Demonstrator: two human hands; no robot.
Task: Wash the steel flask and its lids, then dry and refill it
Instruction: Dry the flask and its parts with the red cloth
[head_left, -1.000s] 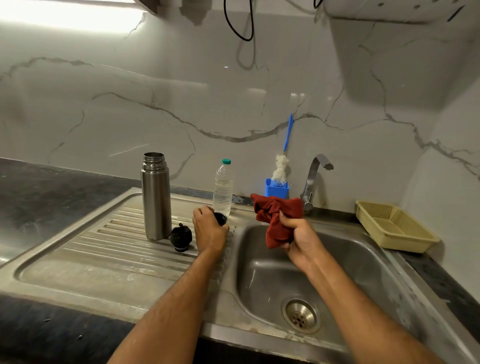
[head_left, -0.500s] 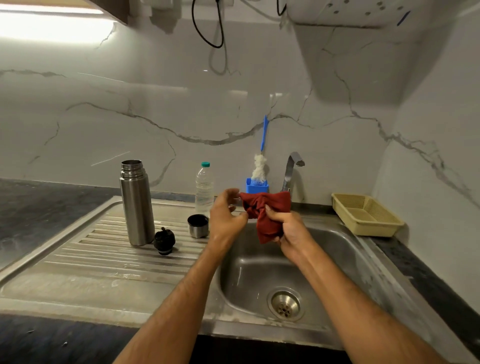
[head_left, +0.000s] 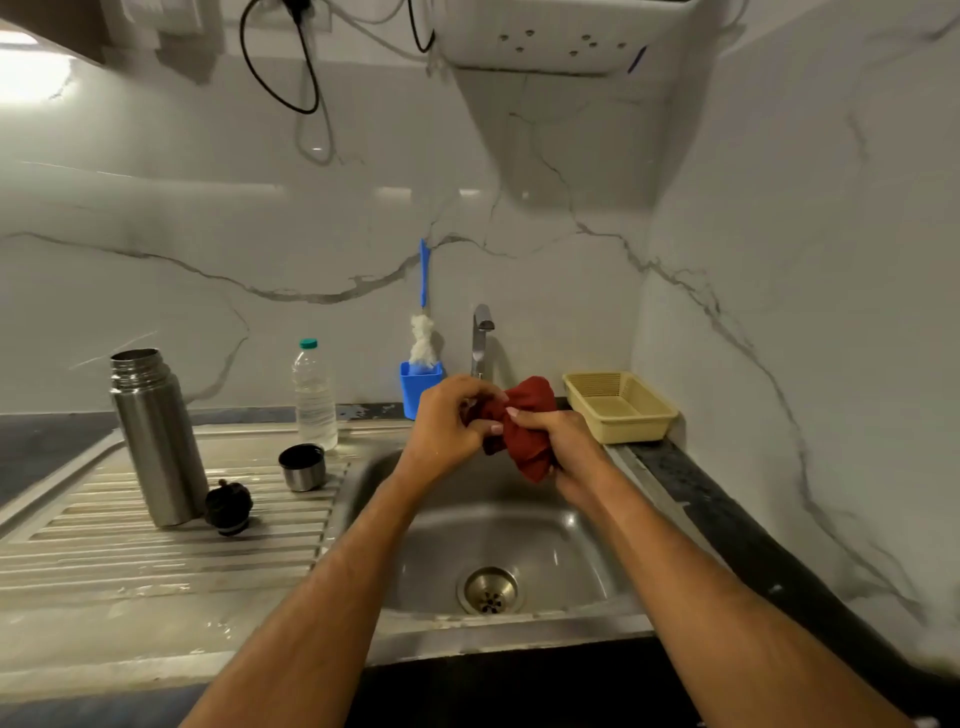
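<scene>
Both hands hold a bunched red cloth (head_left: 535, 410) above the sink basin (head_left: 498, 535). My left hand (head_left: 449, 421) grips its left end and my right hand (head_left: 563, 441) grips its lower right part. On the ribbed drainboard (head_left: 156, 551) to the left, the open steel flask (head_left: 156, 436) stands upright. Its black stopper lid (head_left: 228, 506) lies beside its base. The small steel cup lid (head_left: 302, 466) sits mouth up a little farther right. A clear water bottle (head_left: 314, 395) with a teal cap stands behind the cup.
A blue holder (head_left: 418, 387) with a blue-handled bottle brush (head_left: 423, 322) stands left of the steel tap (head_left: 480, 338). A beige plastic basket (head_left: 618, 405) sits on the dark counter at right. Marble walls close the back and right side. Cables hang above.
My left hand left the steel cup lid on the drainboard and came across to take the red cloth with my right hand. The view has shifted to the right.
</scene>
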